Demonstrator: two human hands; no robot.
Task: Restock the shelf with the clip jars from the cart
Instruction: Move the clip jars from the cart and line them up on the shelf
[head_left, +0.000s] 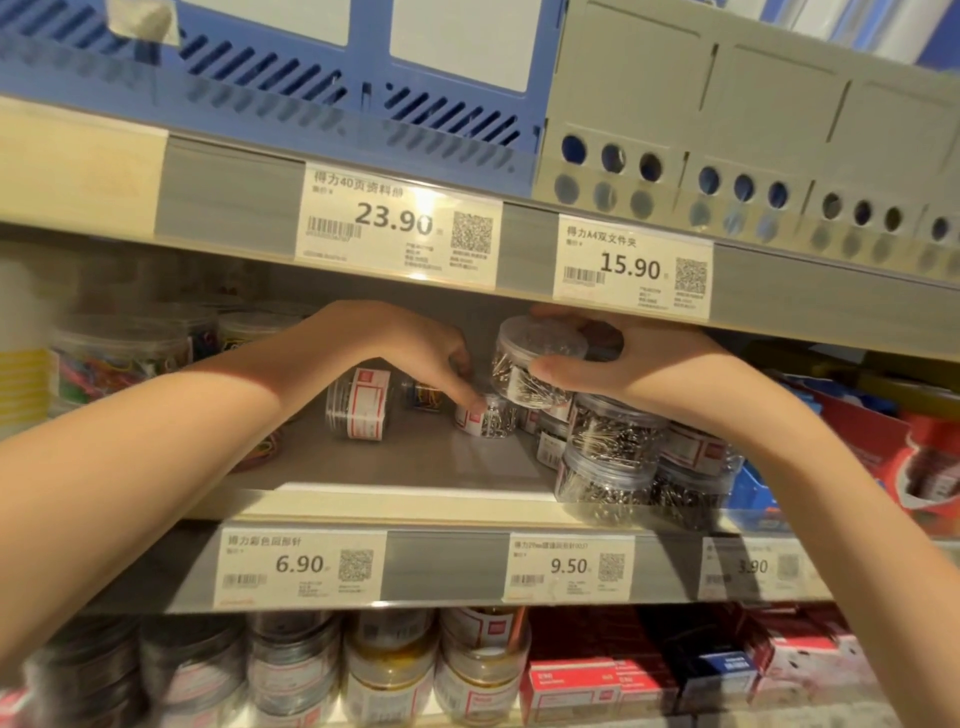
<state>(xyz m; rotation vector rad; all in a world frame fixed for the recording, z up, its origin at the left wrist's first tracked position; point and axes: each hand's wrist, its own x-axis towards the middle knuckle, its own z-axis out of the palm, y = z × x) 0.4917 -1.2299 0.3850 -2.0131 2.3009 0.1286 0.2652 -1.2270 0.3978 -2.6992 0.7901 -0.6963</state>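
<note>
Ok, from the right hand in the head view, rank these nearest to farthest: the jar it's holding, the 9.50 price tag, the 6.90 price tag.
1. Jar of silver clips, gripped in the right hand, under the upper shelf edge.
2. 9.50 price tag, below on the shelf rail.
3. 6.90 price tag, same rail, farther left.

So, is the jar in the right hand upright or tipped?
Tipped. The jar in the right hand leans with its lid toward the left, while the stacked jars below stand straight.
</note>
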